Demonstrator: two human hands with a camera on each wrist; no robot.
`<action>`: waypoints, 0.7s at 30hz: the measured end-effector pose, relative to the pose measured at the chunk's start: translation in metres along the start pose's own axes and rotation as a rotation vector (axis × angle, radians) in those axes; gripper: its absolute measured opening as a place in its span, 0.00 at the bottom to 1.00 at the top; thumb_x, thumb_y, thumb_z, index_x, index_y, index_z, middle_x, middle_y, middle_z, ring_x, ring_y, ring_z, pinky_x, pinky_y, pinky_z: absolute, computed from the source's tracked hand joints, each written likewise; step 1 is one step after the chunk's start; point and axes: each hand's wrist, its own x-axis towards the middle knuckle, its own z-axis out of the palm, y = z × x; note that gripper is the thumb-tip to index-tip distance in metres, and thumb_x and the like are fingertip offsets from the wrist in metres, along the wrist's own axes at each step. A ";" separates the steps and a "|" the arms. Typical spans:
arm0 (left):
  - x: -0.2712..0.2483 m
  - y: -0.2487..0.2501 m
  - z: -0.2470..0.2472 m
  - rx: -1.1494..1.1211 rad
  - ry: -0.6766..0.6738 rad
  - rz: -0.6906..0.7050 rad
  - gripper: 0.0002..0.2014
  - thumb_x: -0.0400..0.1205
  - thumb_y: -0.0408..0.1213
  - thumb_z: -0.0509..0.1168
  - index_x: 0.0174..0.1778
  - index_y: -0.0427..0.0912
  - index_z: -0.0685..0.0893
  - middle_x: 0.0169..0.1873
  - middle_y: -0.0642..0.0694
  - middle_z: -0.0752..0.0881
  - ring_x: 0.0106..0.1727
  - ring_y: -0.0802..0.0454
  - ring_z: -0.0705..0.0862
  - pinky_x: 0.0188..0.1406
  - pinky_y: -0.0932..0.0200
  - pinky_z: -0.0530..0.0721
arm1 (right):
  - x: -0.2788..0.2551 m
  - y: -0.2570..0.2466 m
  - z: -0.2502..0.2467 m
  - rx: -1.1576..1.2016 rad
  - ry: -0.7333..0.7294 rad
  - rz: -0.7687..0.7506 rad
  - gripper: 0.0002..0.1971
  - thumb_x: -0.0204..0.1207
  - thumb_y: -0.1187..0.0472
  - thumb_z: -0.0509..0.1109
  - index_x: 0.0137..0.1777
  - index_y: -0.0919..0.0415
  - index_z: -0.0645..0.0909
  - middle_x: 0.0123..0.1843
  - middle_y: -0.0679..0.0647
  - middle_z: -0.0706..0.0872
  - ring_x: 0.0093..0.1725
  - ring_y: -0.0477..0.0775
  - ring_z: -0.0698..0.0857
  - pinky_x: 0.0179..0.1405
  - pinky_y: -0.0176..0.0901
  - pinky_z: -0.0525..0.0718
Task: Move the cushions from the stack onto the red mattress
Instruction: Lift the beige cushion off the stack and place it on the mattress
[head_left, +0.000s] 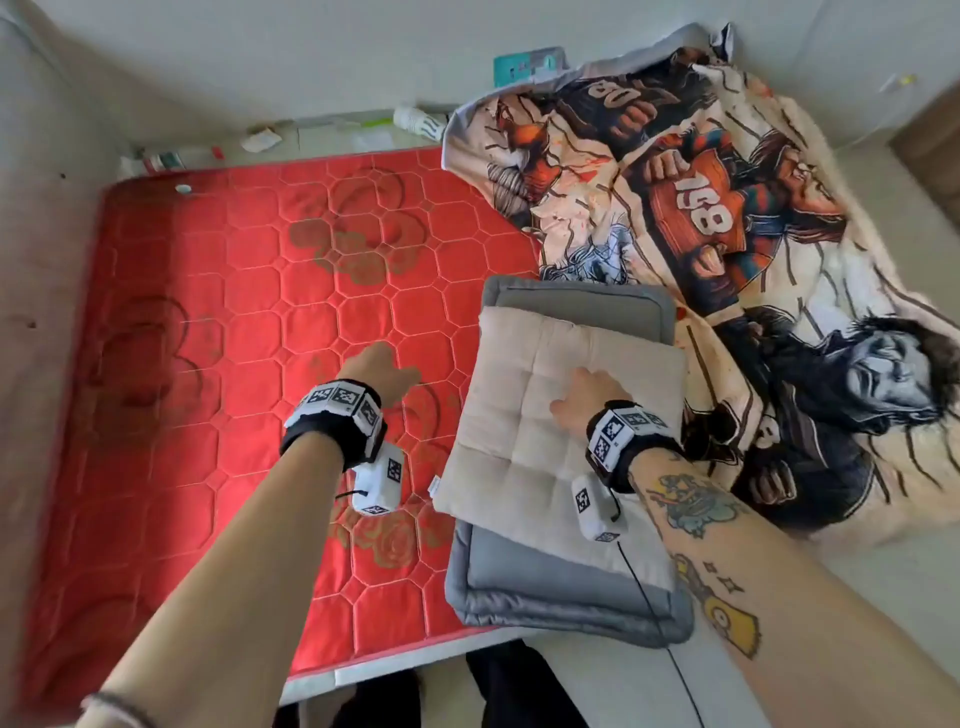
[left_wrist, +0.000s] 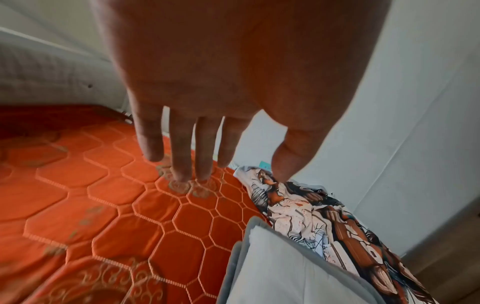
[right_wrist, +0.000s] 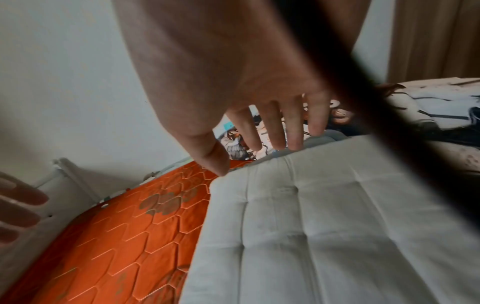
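The red mattress (head_left: 234, 338) fills the left and middle of the head view. At its right edge lies a stack: a beige quilted cushion (head_left: 524, 415) on a larger grey cushion (head_left: 545, 577). My right hand (head_left: 584, 397) is over the beige cushion with its fingers straight and spread and nothing in it; whether it touches the cushion (right_wrist: 324, 216) I cannot tell. My left hand (head_left: 382, 366) hovers over the mattress just left of the stack, fingers (left_wrist: 207, 144) straight and empty. The right wrist view shows my right hand's fingers (right_wrist: 259, 123) near the cushion's far edge.
A printed blanket (head_left: 727, 234) lies crumpled right of and behind the stack, over the mattress's far right corner. A bottle (head_left: 421, 122) and small clutter line the far wall. A pale wall bounds the mattress on the left. Bare floor shows at bottom right.
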 end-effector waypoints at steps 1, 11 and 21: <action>0.002 0.001 0.008 0.003 -0.025 -0.007 0.25 0.79 0.48 0.62 0.69 0.39 0.75 0.60 0.40 0.83 0.53 0.43 0.79 0.46 0.54 0.75 | 0.002 0.006 0.003 -0.003 -0.028 0.019 0.28 0.75 0.49 0.63 0.73 0.60 0.70 0.71 0.63 0.76 0.67 0.68 0.78 0.66 0.57 0.79; 0.065 0.006 0.115 -0.004 -0.192 -0.020 0.15 0.75 0.53 0.60 0.38 0.43 0.77 0.40 0.43 0.79 0.43 0.45 0.79 0.44 0.53 0.78 | 0.059 0.088 0.063 -0.024 -0.028 0.202 0.42 0.70 0.38 0.67 0.81 0.57 0.61 0.84 0.61 0.56 0.83 0.68 0.55 0.79 0.62 0.63; 0.092 -0.005 0.189 -0.164 -0.275 -0.129 0.28 0.78 0.52 0.65 0.64 0.31 0.79 0.43 0.44 0.81 0.49 0.44 0.79 0.50 0.55 0.73 | 0.082 0.136 0.102 0.237 0.028 0.450 0.61 0.62 0.43 0.78 0.85 0.52 0.38 0.86 0.65 0.43 0.84 0.71 0.48 0.82 0.65 0.54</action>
